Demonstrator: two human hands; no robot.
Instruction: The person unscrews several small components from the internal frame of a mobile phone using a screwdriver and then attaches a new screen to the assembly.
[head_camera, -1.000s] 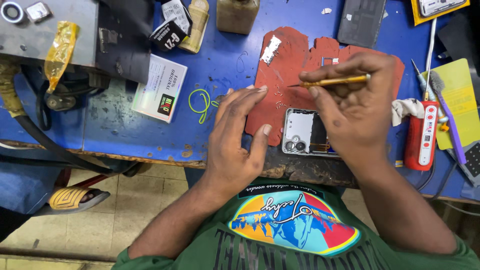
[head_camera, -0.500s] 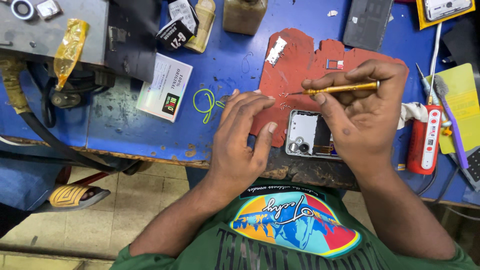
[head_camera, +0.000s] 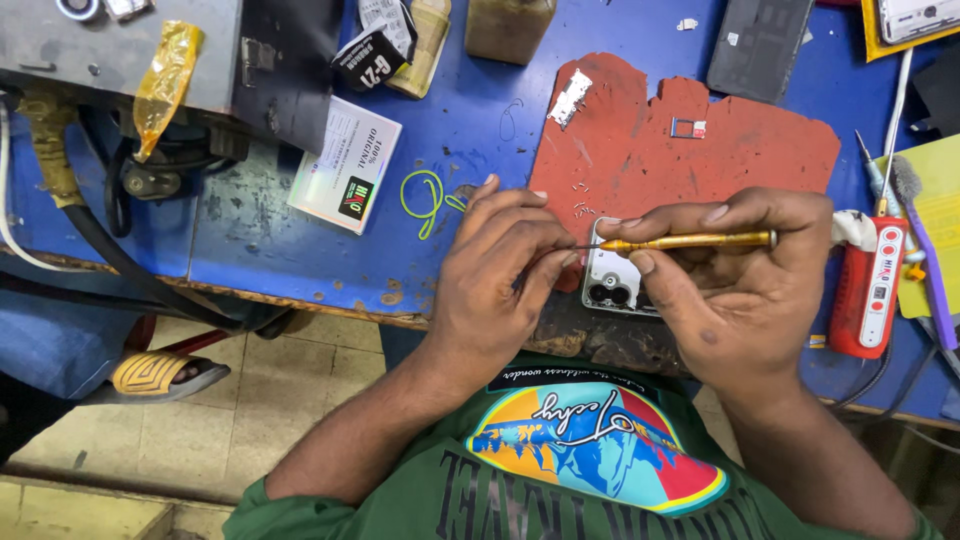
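The right hand (head_camera: 745, 290) pinches a slim, rigid brass screwdriver (head_camera: 690, 241) mid-shaft (light, probably slippery), the left hand (head_camera: 500, 270) pinching its tip.

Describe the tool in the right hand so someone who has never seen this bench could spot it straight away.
Find the blue workbench and the red mat on it. At the mat's near edge the right hand holds a slim gold screwdriver lying level, its thin tip pointing at the left hand. Unlike the chunky red tool beside it, it is thin and metallic gold.
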